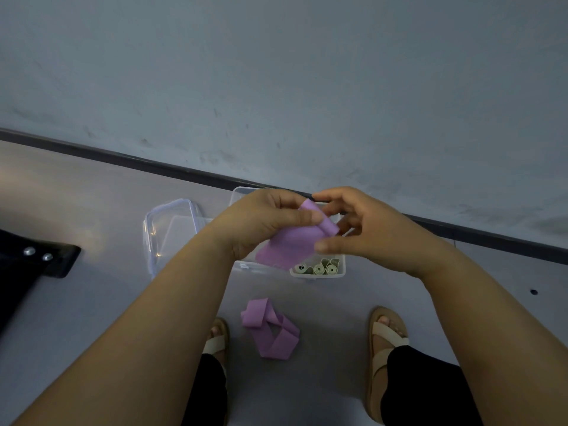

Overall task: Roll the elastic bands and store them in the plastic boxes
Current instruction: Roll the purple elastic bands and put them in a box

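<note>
The first curl at the end of the purple elastic band (292,244) could spring open if either grip eases, since the material looks springy and barely one turn is made. The left hand (264,222) pinches the flat part under its thumb. The right hand (365,235) holds the curled end at its fingertips. The band hangs between them, above the plastic box (318,274) of green rolls (330,268) — a second purple band (272,332) lies on the floor (332,379).

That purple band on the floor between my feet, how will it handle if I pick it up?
Probably floppy: the purple band lies in loose folds and should sag when lifted. Likely light: a thin strip. Unlikely to roll, lying flat.
</note>
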Demonstrator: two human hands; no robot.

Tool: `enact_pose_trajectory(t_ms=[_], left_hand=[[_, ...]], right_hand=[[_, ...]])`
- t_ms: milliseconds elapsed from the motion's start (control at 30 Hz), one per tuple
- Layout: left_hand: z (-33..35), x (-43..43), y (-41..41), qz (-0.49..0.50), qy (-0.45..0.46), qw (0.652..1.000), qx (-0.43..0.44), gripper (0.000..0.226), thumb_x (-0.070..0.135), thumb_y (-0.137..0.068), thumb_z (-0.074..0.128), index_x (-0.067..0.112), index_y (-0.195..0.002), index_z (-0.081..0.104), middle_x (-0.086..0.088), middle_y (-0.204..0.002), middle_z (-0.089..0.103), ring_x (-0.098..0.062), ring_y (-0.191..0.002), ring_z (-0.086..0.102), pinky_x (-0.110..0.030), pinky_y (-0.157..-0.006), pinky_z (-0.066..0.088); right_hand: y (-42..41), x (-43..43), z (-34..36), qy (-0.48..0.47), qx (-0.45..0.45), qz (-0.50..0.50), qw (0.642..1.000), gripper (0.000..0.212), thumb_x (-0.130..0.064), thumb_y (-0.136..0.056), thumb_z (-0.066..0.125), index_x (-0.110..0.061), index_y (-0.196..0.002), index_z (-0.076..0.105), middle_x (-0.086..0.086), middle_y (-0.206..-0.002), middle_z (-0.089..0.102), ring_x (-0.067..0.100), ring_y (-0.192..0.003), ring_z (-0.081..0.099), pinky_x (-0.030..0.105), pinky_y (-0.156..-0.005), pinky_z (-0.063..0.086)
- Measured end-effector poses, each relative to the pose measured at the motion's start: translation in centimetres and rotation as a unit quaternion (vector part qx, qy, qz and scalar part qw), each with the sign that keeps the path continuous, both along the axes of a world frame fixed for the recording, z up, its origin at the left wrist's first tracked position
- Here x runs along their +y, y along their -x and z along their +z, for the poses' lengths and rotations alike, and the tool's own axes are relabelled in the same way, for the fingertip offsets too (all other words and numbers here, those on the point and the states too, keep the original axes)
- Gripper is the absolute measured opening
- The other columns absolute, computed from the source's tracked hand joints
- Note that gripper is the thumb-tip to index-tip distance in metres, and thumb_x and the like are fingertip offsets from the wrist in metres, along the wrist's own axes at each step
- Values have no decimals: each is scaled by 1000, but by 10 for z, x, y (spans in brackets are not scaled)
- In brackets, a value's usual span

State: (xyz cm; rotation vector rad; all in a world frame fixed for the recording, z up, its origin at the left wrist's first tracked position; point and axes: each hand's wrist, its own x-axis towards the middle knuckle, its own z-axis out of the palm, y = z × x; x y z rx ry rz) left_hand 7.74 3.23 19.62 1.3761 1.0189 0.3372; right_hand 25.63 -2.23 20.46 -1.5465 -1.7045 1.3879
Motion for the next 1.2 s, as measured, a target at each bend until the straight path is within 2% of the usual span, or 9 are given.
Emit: enact_pose_trajectory(t_ms=[67,167,267,400,533,600,867,1033,1200], left_hand=[[-1,1,0,42,18,998,-47,33,27,-67,72,9,-94,72,-13,-99,71,-23,-90,64,-45,-92,49],[-2,2,-3,85,39,990,-103,35,20,-66,68,7,-98,67,-13,-99,70,-22,-90,65,-38,-88,52],[-2,2,-5,101,44,985,-130,24,8,-73,66,10,-97,66,-4,-89,72,-15,-82,68,-29,-78,57],[-1,0,-7,90,22,990,-107,22,10,-82,64,12,-103,66,-6,-93,72,-14,-84,69,-26,-75,58],[0,-1,-8,91,-15,994,-64,18,18,-86,63,11,-100,69,-7,-91,72,-11,-79,69,-22,-70,57],[0,-1,-8,96,-25,993,-60,15,15,-84,65,10,-98,70,-7,-89,72,-10,-77,69,-21,-68,56],[-2,-1,-5,126,-64,988,-66,16,7,-76,72,18,-88,70,-2,-82,71,-8,-73,65,-19,-69,56],[1,-3,-7,112,-72,988,-81,19,0,-76,70,12,-89,69,-1,-81,70,-2,-70,66,-13,-65,51],[2,-4,-9,117,-44,987,-101,23,-2,-77,69,12,-95,66,-4,-84,70,-4,-69,67,-18,-67,55]], right_hand=[[1,0,0,4,37,-50,998,45,-58,-61,59,-39,-102,53,-11,-98,64,7,-84,66,27,-79,55],[5,2,-2,-38,79,-123,989,15,-39,-85,54,-27,-89,62,-6,-81,68,4,-72,65,16,-69,53],[8,5,-4,-80,78,-171,979,7,-26,-88,57,-25,-84,63,-7,-80,68,2,-69,65,12,-64,51],[5,6,-8,-139,38,-171,975,9,-23,-86,62,-31,-83,61,4,-86,66,14,-78,62,22,-70,52],[5,4,-9,-172,2,-147,974,16,-21,-85,63,-36,-83,58,-8,-81,60,-2,-73,54,10,-65,46],[6,4,-9,-176,-2,-142,974,18,-20,-84,64,-37,-83,57,-11,-81,59,-4,-73,53,10,-65,46],[8,3,-14,-153,-54,-127,978,12,-29,-87,60,-33,-97,55,-3,-93,64,15,-85,60,30,-75,52],[12,3,-11,-138,-20,-142,980,7,-33,-89,55,-38,-85,56,6,-92,66,23,-86,63,44,-80,53],[9,6,-10,-104,41,-162,981,9,-27,-89,58,-35,-86,58,7,-97,66,22,-90,63,33,-79,54]])
